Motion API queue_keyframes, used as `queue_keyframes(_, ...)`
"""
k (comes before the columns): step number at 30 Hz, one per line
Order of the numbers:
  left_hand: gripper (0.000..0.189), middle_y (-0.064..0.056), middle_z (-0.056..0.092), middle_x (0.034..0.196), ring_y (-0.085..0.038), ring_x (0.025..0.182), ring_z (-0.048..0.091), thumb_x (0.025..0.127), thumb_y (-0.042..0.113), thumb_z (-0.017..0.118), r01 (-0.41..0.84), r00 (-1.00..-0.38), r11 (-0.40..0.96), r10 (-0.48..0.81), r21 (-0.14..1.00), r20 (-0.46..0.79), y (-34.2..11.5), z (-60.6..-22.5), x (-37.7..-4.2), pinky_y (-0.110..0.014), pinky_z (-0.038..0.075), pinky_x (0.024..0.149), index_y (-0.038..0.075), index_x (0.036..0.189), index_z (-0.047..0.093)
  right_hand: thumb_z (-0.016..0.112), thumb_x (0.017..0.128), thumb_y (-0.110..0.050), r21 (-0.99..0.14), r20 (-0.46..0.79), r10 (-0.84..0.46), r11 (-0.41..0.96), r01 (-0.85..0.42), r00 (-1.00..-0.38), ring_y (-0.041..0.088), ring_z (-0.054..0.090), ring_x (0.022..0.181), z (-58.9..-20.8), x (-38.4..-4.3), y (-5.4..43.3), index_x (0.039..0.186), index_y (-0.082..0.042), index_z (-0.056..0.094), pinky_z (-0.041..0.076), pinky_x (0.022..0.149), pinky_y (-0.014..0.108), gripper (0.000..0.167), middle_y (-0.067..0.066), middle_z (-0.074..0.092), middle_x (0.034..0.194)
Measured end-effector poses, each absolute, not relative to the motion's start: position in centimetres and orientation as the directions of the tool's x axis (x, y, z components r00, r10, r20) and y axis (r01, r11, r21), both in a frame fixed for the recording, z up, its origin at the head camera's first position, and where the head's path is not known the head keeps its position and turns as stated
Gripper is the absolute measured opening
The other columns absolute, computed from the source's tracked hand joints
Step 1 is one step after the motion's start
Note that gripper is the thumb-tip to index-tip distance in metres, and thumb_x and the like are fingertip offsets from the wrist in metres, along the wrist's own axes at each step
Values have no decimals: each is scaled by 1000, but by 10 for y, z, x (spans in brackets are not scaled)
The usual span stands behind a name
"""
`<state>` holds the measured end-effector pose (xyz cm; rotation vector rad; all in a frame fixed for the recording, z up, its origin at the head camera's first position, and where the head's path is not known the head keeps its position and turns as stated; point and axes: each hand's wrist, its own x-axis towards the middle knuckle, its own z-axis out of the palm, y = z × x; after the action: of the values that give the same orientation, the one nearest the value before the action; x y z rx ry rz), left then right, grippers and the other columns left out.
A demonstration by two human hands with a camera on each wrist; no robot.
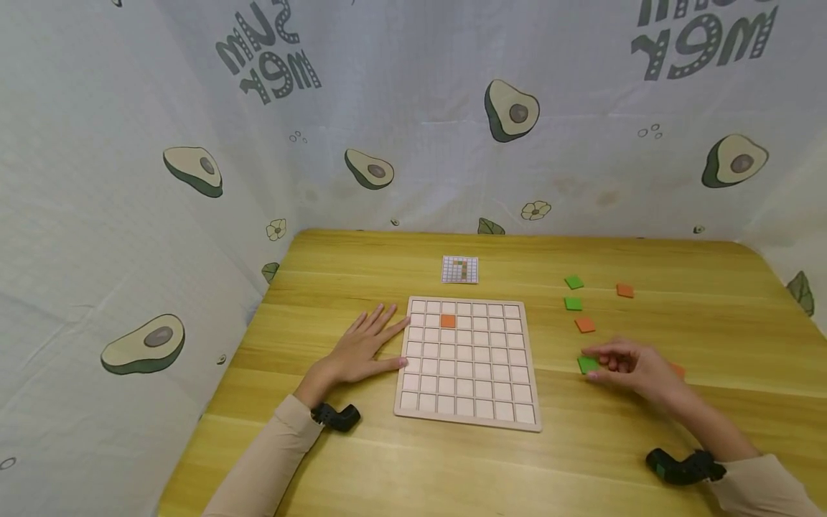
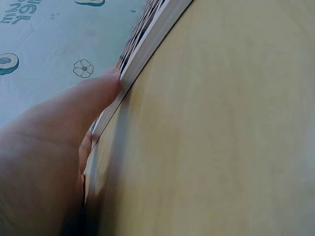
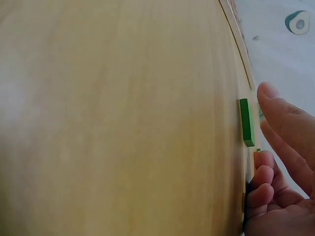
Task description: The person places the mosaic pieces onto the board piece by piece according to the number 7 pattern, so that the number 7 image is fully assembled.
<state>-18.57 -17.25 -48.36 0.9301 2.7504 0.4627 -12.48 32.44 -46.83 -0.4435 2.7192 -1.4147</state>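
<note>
Green tile (image 1: 588, 365) toward right edge of tabletop (image 1: 717, 323): we're apparently preparing pickup, right hand (image 1: 633, 368) spread around it, left hand (image 1: 357, 350) spread against board (image 1: 464, 370); next likely needing pinch.

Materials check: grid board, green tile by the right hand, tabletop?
Grid board: probably wood or fiberboard, pale and matte; its side edge looks uncoated in the left-wrist view.
Green tile: painted wood or plastic, can't tell; even colour, crisp edges, no visible grain.
Tabletop: wood or wood-look laminate, smooth satin finish; streaky grain-like bands, soft sheen.
</note>
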Motion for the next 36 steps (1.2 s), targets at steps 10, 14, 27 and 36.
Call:
queue_keyframes(10,78,-3,-4,167,-25,152,-8,98,66,43,553,-781,758,616,346,-101,-173,-483,-186,-46,-5,120,31,161,11,81,82,-5,-790,74,-278,569,-227,-958,10,43,69,-470,-124,324,113,5,71,39,53,25,34,7,54,86)
queue_keyframes(14,78,-4,-3,167,-26,152,-7,98,66,43,556,-780,756,618,345,-97,-173,-483,-186,-47,-5,120,31,161,12,81,82,-3,-788,74,-287,570,-232,-955,10,42,67,-470,-124,323,111,6,72,38,52,26,32,7,53,84)
queue_keyframes(27,79,-3,-5,167,-24,152,-9,97,68,41,551,-784,761,613,343,-99,-174,-486,-186,-46,-6,120,32,161,11,79,82,1,-759,112,-299,590,-276,-948,8,42,64,-474,-126,322,104,3,74,36,50,25,22,2,54,81)
queue_keyframes(36,79,-3,-3,167,-25,152,-7,97,68,42,555,-784,758,614,343,-91,-174,-485,-186,-46,-5,120,33,161,12,78,83,2,-748,133,-305,593,-298,-943,8,43,65,-472,-128,322,102,3,74,36,50,24,20,0,53,79)
